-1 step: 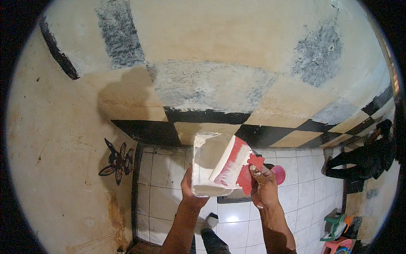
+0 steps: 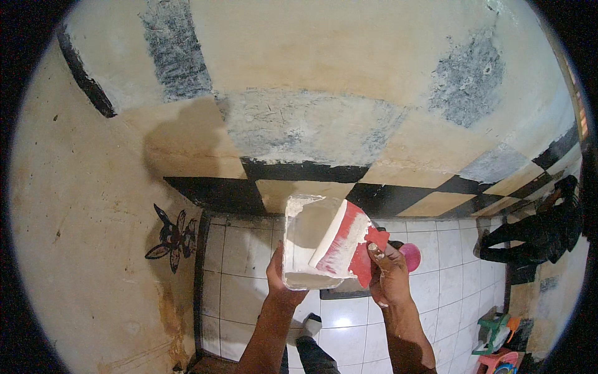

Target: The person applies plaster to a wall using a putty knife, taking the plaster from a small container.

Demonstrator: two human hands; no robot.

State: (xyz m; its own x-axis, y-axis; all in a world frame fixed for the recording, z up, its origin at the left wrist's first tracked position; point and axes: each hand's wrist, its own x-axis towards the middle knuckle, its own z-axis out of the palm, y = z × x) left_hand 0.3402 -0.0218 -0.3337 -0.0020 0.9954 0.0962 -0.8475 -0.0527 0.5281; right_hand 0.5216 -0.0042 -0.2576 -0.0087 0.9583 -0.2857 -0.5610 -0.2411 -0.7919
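Observation:
My left hand (image 2: pixel 279 279) is closed around the side of a clear rectangular plastic tub (image 2: pixel 288 249), its inside coated with cream-white putty (image 2: pixel 314 223). A red putty scraper (image 2: pixel 344 243) is gripped in my right hand (image 2: pixel 389 271), thumb on top near the handle end. The scraper's blade lies over the right part of the tub, and a thick band of putty runs along its edge. More putty is smeared across the blade's face and on my right thumb. The patched wall (image 2: pixel 305 128) rises just beyond the tub, with pale filler over its dark squares.
White tiles cover the floor (image 2: pixel 346 324). A pink round object (image 2: pixel 410 256) shows behind my right hand. Dark clothing (image 2: pixel 529 240) hangs or stands at the right. Green and red plastic items (image 2: pixel 495 336) sit at lower right. A dark flower shape (image 2: pixel 172 238) marks the left wall.

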